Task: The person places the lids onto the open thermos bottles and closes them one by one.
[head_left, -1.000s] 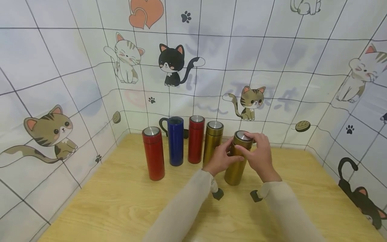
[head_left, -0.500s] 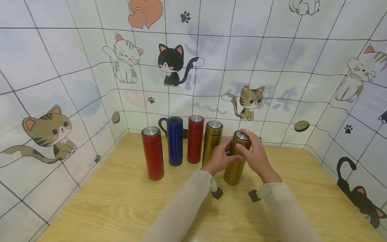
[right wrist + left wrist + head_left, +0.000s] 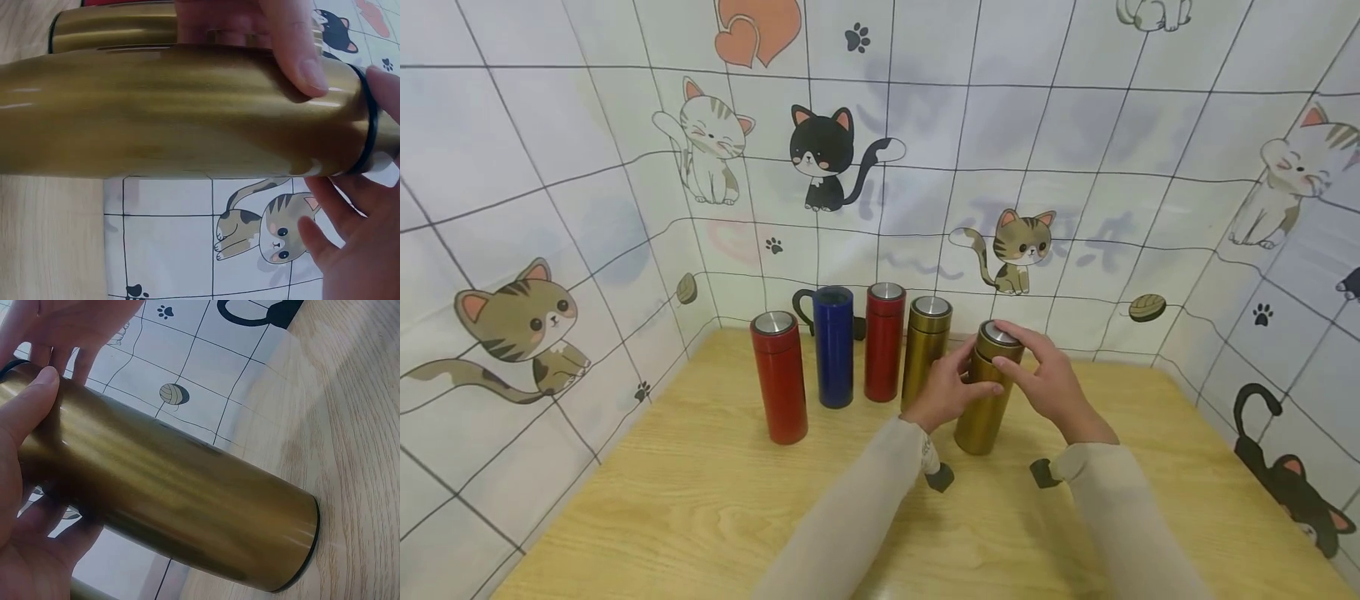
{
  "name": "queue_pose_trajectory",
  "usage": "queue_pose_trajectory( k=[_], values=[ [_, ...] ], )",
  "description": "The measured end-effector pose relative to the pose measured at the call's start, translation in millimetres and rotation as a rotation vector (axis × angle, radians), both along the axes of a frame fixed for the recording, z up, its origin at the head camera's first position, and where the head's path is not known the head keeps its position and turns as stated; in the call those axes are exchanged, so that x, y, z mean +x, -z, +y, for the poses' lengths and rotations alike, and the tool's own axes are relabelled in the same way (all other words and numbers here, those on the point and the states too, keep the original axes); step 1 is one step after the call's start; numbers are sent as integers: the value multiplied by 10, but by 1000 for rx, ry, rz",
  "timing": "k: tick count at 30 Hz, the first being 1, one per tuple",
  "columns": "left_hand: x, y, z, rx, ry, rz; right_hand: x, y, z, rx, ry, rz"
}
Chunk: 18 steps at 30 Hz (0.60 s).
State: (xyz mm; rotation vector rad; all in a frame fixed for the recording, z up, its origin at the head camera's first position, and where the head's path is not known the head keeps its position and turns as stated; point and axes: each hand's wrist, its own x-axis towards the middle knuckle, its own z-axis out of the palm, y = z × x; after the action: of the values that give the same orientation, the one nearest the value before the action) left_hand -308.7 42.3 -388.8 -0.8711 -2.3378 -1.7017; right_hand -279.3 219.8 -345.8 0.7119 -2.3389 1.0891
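A gold thermos flask [image 3: 981, 425] stands slightly tilted in the head view, its base on the table. My left hand [image 3: 942, 393] grips the upper body; in the left wrist view its thumb [image 3: 39, 394] lies across the gold surface. At the top, my right hand [image 3: 1056, 385] holds the silver-topped lid [image 3: 1000, 342] between thumb and fingers. A dark ring [image 3: 367, 122] shows between body and lid in the right wrist view. Part of the lid is hidden by my right fingers.
Left of the held flask stand a second gold flask [image 3: 927, 337], a red flask [image 3: 884, 354], a blue flask without a visible silver lid [image 3: 836, 358] and another red flask [image 3: 783, 392]. A cat-patterned sheet [image 3: 917, 200] surrounds the wooden table [image 3: 700, 500].
My right hand has shifted round the lid, its wrist swinging outward to the right over the last half second. The left hand and the flask have stayed nearly in place.
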Motion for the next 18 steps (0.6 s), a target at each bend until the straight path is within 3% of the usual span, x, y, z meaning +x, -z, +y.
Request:
queue_pose_trajectory(
  k=[4,14,18],
  values=[
    [0,0,1,-4,-11,-16,-3,19,-45,50,69,99],
    [-31,32,11,25,14,53,-8,82,-208,79,299,250],
    [-36,30,-13,42,30,58,-6,38,-297,84,358,221]
  ],
)
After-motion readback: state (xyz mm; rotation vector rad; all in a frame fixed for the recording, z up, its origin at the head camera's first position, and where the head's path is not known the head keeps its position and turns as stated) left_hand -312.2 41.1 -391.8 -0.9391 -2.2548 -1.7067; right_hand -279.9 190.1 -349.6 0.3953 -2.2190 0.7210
